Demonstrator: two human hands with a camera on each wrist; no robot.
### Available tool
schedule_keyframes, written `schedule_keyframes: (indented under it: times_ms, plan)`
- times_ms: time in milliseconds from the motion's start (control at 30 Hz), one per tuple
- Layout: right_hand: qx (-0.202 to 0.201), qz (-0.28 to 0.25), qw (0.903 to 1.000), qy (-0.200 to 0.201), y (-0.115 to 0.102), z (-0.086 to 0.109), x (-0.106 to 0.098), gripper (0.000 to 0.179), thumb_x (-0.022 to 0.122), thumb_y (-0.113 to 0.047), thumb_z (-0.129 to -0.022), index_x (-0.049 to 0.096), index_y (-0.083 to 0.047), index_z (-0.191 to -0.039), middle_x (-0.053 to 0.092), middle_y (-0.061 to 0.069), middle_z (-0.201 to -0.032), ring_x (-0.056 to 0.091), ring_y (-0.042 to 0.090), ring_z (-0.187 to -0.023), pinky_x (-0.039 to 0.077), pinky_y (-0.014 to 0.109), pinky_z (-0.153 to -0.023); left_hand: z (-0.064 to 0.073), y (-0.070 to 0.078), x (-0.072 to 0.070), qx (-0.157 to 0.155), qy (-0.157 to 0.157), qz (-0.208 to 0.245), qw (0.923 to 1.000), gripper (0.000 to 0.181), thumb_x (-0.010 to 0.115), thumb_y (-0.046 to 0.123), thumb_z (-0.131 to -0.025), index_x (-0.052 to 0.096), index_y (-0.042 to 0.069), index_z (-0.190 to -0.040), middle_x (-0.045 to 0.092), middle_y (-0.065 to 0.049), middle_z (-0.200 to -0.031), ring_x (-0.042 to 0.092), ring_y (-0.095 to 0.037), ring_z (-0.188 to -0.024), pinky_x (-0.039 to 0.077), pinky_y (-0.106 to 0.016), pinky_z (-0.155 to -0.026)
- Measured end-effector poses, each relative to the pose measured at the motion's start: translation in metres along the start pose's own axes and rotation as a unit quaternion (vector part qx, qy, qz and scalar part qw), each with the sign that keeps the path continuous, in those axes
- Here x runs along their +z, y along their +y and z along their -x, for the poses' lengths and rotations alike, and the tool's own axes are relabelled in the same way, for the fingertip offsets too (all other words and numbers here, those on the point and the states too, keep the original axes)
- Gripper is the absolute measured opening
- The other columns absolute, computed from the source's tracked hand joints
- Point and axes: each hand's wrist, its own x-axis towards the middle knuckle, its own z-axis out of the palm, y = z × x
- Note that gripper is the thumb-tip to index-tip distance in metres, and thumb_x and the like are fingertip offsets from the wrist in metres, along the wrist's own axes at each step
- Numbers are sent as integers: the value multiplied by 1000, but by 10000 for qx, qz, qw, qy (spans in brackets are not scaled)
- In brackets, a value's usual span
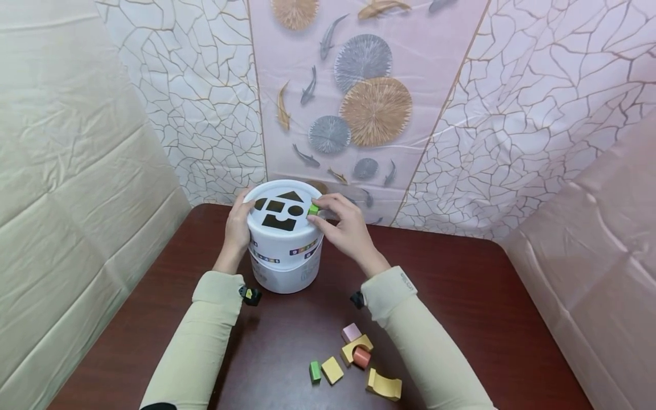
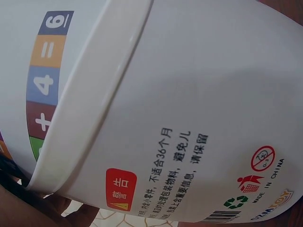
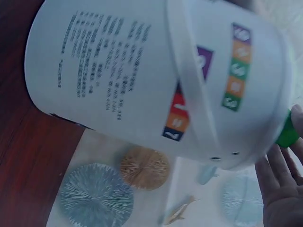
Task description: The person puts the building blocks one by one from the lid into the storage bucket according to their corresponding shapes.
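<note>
A white bucket [image 1: 284, 262] with number stickers stands upright on the table. Its lid [image 1: 310, 193] has several dark shaped holes, including a triangle, a square and a circle. My left hand [image 1: 237, 228] holds the bucket's left side near the rim; in the left wrist view, part of that hand shows beside the wall. At the lid's right edge, my right hand [image 1: 348, 228] pinches a small green block [image 1: 313, 209] between thumb and fingers. The right wrist view shows this green block [image 3: 288, 131] by the rim, partly hidden by the hand.
Loose blocks lie on the dark red table [image 1: 441, 285] near its front: a pink block [image 1: 351, 332], a yellow arch [image 1: 351, 349], a red cylinder [image 1: 361, 357], a yellow block [image 1: 332, 370], a green block [image 1: 315, 372] and a yellow curved block [image 1: 383, 386]. Patterned cloth hangs behind.
</note>
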Motion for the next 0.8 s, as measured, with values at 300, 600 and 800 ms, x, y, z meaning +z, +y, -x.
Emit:
schedule_keyframes:
  times_ms: [300,600,800]
  plan:
    - [435,657,9966,-229,20,-9,7,30,84,-22,-83,77,-6,-108,71,-3,-108,65,12,-102,54,32,-83,-1,-1,-1,-7,-4,35,10000,52,37,27,-101,46,15,-151,47,-7,-152,40,-23,-140,26,-43,-117]
    - [1006,795,9884,-809,10,-23,1,25,84,-21,-83,77,-9,-105,72,-5,-106,66,10,-98,52,30,-89,-1,1,-1,-54,-2,-25,10000,52,37,26,-100,47,16,-150,47,-6,-151,40,-23,-139,26,-43,-117]
    - [1217,845,9861,-752,10,-21,3,27,83,-22,-84,77,-9,-107,72,-5,-108,65,10,-99,51,30,-90,0,0,-1,-46,-15,-15,10000,51,37,26,-101,48,17,-150,47,-5,-152,40,-23,-139,25,-44,-117]
